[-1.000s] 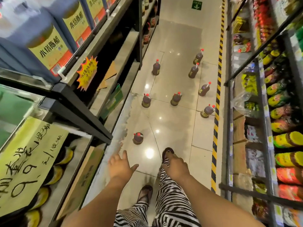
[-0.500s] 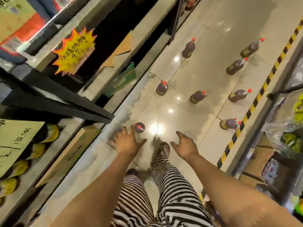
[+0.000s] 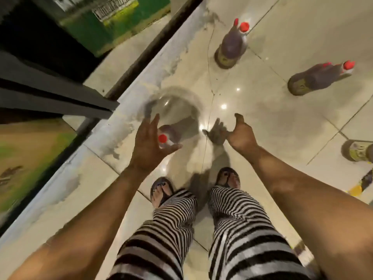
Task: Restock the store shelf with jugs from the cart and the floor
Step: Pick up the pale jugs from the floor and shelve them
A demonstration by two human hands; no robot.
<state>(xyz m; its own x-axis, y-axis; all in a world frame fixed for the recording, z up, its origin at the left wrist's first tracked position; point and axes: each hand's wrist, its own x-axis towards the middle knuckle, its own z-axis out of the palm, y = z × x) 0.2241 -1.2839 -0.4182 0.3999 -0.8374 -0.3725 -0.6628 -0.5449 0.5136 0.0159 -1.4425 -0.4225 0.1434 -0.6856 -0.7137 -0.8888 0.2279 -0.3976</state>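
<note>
Left hand [image 3: 148, 147] nears jug [image 3: 170, 131] (glossy floor [image 3: 262, 126]).

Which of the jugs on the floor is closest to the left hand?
The jug under the left hand, red cap beside its thumb; the other jugs stand farther away.

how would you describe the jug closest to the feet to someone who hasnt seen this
Follow the shelf base on the left down to the person's feet. The jug stands on the floor just ahead of them, under the left hand. Unlike the other jugs farther out, it is seen from almost straight above, red cap toward the camera.
</note>
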